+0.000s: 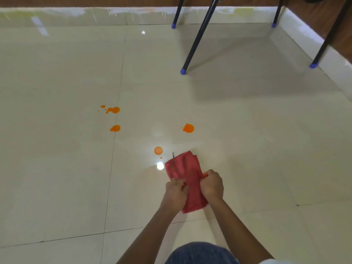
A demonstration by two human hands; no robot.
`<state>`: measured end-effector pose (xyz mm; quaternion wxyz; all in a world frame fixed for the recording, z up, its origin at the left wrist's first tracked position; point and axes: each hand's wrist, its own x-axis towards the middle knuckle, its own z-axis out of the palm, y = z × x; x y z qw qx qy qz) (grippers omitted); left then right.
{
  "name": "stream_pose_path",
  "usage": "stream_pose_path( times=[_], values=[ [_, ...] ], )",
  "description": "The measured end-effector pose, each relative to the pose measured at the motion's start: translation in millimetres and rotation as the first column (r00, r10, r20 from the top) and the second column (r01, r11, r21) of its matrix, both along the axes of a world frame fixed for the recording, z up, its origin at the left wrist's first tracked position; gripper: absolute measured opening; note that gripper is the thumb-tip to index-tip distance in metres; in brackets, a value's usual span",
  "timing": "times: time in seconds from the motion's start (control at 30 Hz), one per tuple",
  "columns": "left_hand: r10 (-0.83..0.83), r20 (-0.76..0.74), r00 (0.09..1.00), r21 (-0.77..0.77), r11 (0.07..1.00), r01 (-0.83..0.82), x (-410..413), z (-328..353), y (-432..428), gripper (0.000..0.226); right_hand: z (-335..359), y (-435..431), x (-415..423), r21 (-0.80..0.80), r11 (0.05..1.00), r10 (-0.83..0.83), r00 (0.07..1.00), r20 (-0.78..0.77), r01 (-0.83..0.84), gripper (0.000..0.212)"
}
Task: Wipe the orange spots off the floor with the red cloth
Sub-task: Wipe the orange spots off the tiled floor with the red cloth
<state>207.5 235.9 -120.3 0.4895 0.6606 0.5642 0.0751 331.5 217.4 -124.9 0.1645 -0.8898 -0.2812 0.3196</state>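
Note:
A folded red cloth (183, 172) is held above the cream tiled floor (57, 168) between both hands. My left hand (176, 191) grips its left edge and my right hand (212, 184) grips its right edge. Several orange spots lie on the tiles: a round spot (158, 150) just left of the cloth's far end, a larger spot (188, 128) farther ahead, a spot (115, 128) to the left, and a splattered cluster (113, 109) beyond that. A tiny orange drop (161, 158) sits beside the cloth.
Black chair or table legs with blue feet (183, 71) stand at the back right, another foot (313, 65) near the white skirting (297, 25) along the wall. A lamp glare (160, 165) reflects on the tile left of the cloth. My knee in blue fabric (200, 253) shows at the bottom.

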Motion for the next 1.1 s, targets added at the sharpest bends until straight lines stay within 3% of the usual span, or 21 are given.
stream_pose_path(
  times=[0.07,0.17,0.23,0.27,0.33,0.43,0.5,0.57,0.6,0.67,0.7,0.77,0.83,0.93,1.03,1.1],
  values=[
    [0.133,0.120,0.984,-0.202,0.974,-0.107,5,14,3,0.023,16,-4,-4,0.068,0.998,-0.002,1.000,0.006,0.001,0.028],
    [0.380,0.257,0.889,-0.454,0.859,-0.236,4,33,8,0.030,33,-18,-27,0.168,0.913,0.315,0.904,0.291,-0.372,0.018],
    [0.527,0.298,0.796,-0.509,0.793,-0.335,-1,40,10,0.022,40,-27,-45,0.306,0.812,0.475,0.867,0.150,-0.498,0.016],
    [0.611,0.307,0.730,-0.510,0.753,-0.416,-6,41,11,0.014,42,-28,-47,0.357,0.817,0.490,0.872,-0.016,-0.453,0.016],
    [0.726,0.316,0.610,-0.534,0.668,-0.518,-22,46,12,0.010,39,-24,-38,0.364,0.903,0.314,0.929,-0.197,-0.228,0.017],
    [0.755,0.395,0.523,-0.676,0.624,-0.392,-46,49,9,0.022,28,-19,-16,0.098,0.992,0.093,0.987,-0.129,-0.080,0.026],
    [0.732,0.452,0.509,-0.732,0.631,-0.257,-49,58,9,0.033,27,-16,-12,0.120,0.992,0.058,0.976,-0.212,-0.033,0.029],
    [0.724,0.509,0.466,-0.763,0.630,-0.145,-44,71,14,0.038,39,-15,-11,0.258,0.955,-0.011,0.887,-0.461,0.147,0.031],
    [0.723,0.533,0.439,-0.773,0.627,-0.095,-40,78,18,0.039,45,-15,-9,0.272,0.934,-0.018,0.788,-0.615,0.233,0.038],
    [0.711,0.581,0.397,-0.773,0.634,-0.005,-32,92,24,0.038,53,-20,2,0.243,0.898,0.055,0.456,-0.888,0.366,0.057],
    [0.699,0.604,0.382,-0.766,0.642,0.034,-28,97,27,0.035,57,-22,7,0.232,0.882,0.110,0.299,-0.948,0.410,0.064],
    [0.676,0.634,0.374,-0.751,0.654,0.090,-24,103,31,0.030,64,-22,14,0.230,0.864,0.197,0.121,-0.973,0.447,0.072],
    [0.654,0.655,0.378,-0.737,0.663,0.130,-22,106,31,0.030,67,-19,16,0.184,0.875,0.164,0.085,-0.983,0.448,0.078],
    [0.634,0.688,0.353,-0.714,0.679,0.169,-22,105,33,0.037,61,-19,16,0.089,0.895,0.032,0.136,-0.990,0.437,0.083],
    [0.593,0.702,0.393,-0.692,0.698,0.183,-20,103,33,0.037,56,-33,27,0.074,0.847,0.078,0.016,-0.997,0.526,0.066],
    [0.596,0.707,0.382,-0.688,0.705,0.174,-22,97,34,0.038,62,-42,44,0.113,0.800,0.081,0.082,-0.993,0.589,0.050]
  ],
)
